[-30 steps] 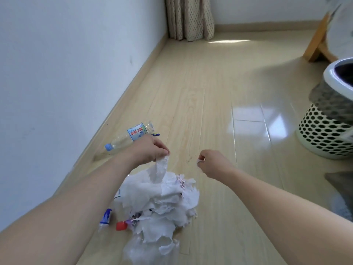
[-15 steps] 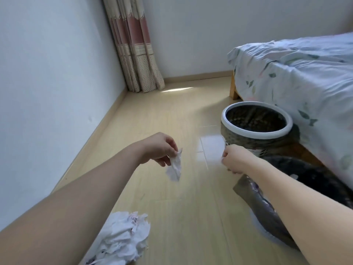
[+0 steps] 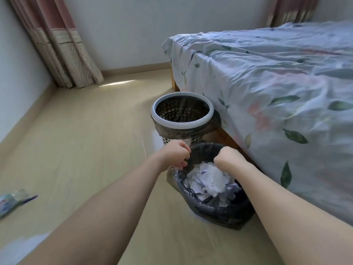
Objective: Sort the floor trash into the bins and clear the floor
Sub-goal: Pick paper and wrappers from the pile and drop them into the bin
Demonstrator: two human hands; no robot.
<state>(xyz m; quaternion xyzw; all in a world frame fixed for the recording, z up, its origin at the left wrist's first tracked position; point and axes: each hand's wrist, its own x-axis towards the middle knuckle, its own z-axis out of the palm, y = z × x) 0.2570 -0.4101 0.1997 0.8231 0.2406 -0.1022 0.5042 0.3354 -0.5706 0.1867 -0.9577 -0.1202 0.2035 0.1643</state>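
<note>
Over the near bin [image 3: 214,209], curled hands.

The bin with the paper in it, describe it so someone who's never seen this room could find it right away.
Start at the bed on the right; two bins stand on the floor along its side. The paper bin is the nearer one, below both hands. Unlike the far bin, which has a white rim and looks empty, it has a dark liner and holds crumpled white paper.

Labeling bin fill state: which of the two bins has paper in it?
The near bin, under both hands, lined with a black bag and holding crumpled white paper. The far white-rimmed bin shows none.
</note>
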